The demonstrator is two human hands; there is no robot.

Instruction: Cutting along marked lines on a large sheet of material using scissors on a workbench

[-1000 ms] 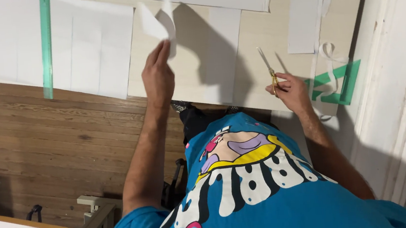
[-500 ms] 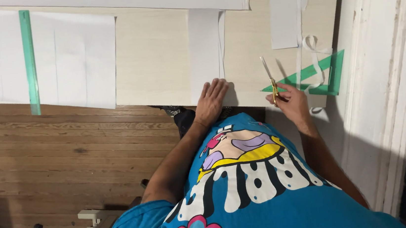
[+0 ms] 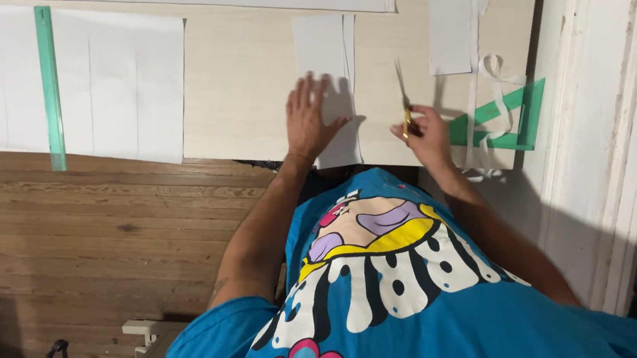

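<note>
1. Green ruler (image 3: 50, 84) lies upright across the big white sheets (image 3: 115, 86), far left on the board.
2. Our left hand (image 3: 311, 119) is flat, fingers spread, pressing the narrow paper strip (image 3: 322, 54) mid-board.
3. Our right hand (image 3: 424, 126) is closed round the yellow-handled scissors (image 3: 404, 101), blades pointing away, just right of the strip.
4. Green set square (image 3: 511, 117) sits beside that hand, paper offcuts draped over it.
</note>
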